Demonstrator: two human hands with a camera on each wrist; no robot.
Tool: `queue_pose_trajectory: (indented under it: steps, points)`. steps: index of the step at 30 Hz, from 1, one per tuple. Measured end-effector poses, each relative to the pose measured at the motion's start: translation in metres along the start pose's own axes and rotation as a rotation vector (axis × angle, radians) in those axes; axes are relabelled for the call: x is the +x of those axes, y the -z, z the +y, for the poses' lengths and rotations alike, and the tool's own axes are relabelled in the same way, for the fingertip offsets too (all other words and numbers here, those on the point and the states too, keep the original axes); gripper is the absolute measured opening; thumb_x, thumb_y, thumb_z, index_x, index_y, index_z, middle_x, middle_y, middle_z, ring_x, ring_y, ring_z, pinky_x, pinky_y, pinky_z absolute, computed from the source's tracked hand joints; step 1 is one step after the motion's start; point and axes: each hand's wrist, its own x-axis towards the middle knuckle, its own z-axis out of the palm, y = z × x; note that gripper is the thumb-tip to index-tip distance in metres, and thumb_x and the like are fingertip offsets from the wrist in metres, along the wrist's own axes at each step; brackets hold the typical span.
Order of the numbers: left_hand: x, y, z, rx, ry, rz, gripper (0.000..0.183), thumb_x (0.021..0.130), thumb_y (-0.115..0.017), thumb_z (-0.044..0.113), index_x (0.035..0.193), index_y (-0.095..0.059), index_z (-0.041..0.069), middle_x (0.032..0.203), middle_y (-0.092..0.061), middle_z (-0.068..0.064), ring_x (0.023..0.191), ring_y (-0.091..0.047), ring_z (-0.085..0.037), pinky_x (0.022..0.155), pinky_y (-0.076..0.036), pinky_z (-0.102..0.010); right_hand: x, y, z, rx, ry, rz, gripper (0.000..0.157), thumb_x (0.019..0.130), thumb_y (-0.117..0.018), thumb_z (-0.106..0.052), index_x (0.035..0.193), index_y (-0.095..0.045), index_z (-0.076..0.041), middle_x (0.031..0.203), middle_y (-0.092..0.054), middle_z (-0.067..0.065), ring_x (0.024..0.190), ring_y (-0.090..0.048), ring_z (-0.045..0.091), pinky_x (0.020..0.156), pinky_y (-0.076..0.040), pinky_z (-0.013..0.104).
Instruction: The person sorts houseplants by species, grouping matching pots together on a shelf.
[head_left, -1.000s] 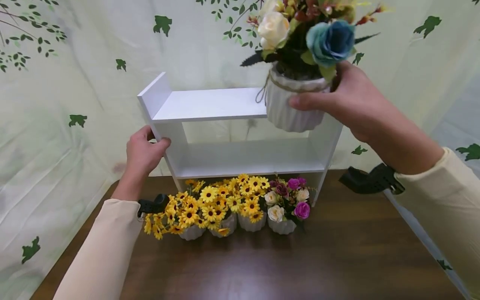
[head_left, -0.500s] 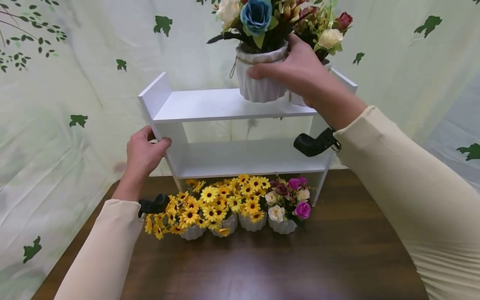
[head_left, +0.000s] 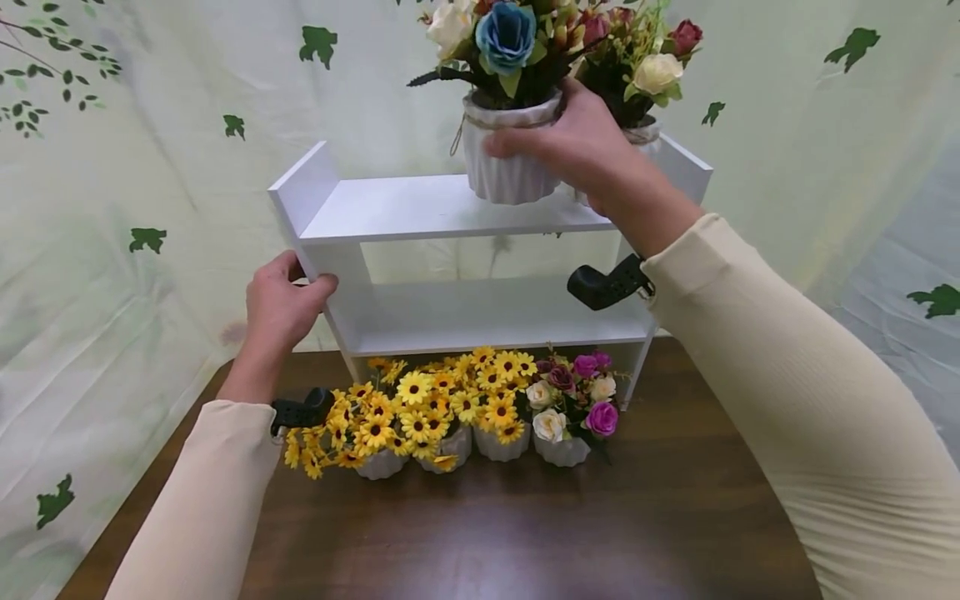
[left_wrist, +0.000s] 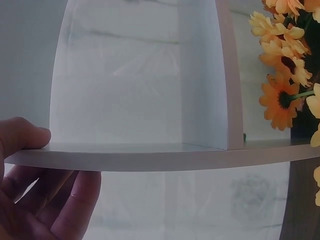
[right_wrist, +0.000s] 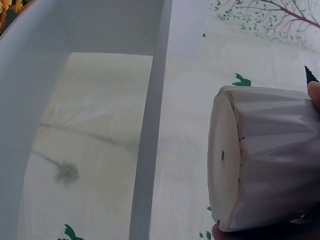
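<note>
My right hand (head_left: 581, 150) grips a ribbed white flowerpot (head_left: 510, 162) by its side, thumb across the front. A blue rose (head_left: 506, 37) and a cream rose stand out among its artificial flowers. In the right wrist view the pot's flat underside (right_wrist: 223, 160) shows, apart from the shelf board (right_wrist: 150, 130). The pot overlaps the top board of a white two-tier shelf (head_left: 390, 204) in the head view. My left hand (head_left: 283, 304) pinches the shelf's left side panel (left_wrist: 150, 160), thumb on one face and fingers on the other.
Behind my right hand, another potted bouquet (head_left: 658, 75) stands on the right of the top board. In front of the shelf, several white pots with yellow daisies (head_left: 416, 408) and one with purple and cream roses (head_left: 570, 404) line the brown table (head_left: 480, 533).
My right hand has carried the blue-rose pot leftward and up over the top board, uncovering the bouquet at right; it has barely moved since half a second ago. My left hand keeps its place.
</note>
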Motion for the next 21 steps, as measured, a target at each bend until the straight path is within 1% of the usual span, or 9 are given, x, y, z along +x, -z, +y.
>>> queue_pose_trajectory:
  steps: [4, 8, 14, 21]
  points:
    - [0.0, 0.001, 0.0, 0.012, 0.002, -0.003, 0.057, 0.093, -0.055, 0.027, 0.144, -0.047, 0.003, 0.144, -0.053, -0.022, 0.123, -0.057, -0.041, 0.101, -0.05, -0.059, 0.006, -0.003, 0.004, 0.021, -0.013, 0.007, 0.088, 0.078, -0.082, -0.033, 0.151, -0.033, -0.024, 0.152, -0.044, -0.002, 0.131, -0.045, 0.013, 0.115, -0.039, 0.032]
    - [-0.001, 0.0, 0.0, 0.014, 0.003, -0.008, 0.059, 0.094, -0.054, 0.03, 0.146, -0.043, 0.004, 0.146, -0.051, -0.022, 0.125, -0.056, -0.042, 0.102, -0.049, -0.06, 0.011, -0.008, 0.007, 0.018, -0.022, 0.004, 0.088, 0.076, -0.083, -0.033, 0.15, -0.035, -0.023, 0.151, -0.046, -0.002, 0.131, -0.045, 0.012, 0.115, -0.038, 0.029]
    - [-0.002, 0.0, 0.001, 0.018, -0.004, 0.006, 0.059, 0.095, -0.054, 0.031, 0.147, -0.042, 0.006, 0.146, -0.051, -0.021, 0.126, -0.055, -0.042, 0.102, -0.049, -0.061, 0.018, -0.016, 0.009, 0.036, -0.04, 0.003, 0.091, 0.075, -0.084, -0.032, 0.15, -0.034, -0.022, 0.15, -0.047, -0.002, 0.132, -0.045, 0.011, 0.116, -0.036, 0.026]
    - [-0.001, -0.002, 0.001, 0.016, 0.004, -0.016, 0.062, 0.096, -0.055, 0.033, 0.151, -0.038, 0.009, 0.15, -0.047, -0.02, 0.129, -0.052, -0.043, 0.102, -0.048, -0.063, 0.024, -0.026, 0.015, 0.077, -0.077, -0.005, 0.091, 0.075, -0.085, -0.029, 0.15, -0.035, -0.021, 0.15, -0.048, -0.001, 0.133, -0.046, 0.012, 0.116, -0.036, 0.026]
